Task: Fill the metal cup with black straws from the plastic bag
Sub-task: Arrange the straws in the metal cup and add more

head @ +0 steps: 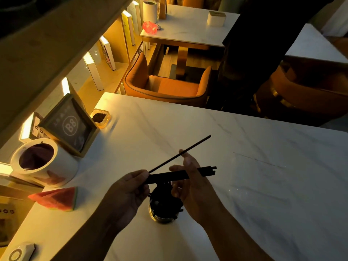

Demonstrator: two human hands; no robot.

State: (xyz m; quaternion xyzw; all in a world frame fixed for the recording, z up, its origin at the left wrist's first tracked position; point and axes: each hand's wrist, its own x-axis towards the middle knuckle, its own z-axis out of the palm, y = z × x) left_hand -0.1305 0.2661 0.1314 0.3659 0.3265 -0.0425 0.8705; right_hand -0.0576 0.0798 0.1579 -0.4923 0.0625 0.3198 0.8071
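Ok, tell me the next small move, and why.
Probably tip the single thin black straw, pinched by the left hand, down into the round metal cup just below; the right hand grips the bundle of black straws above it.

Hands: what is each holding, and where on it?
Left hand pinches one straw at its near end. Right hand grips a straw bundle around its middle, above the cup.

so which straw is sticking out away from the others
The single straw pinched by the left hand; it angles up-right alone, while the right hand holds the bundle level above the metal cup.
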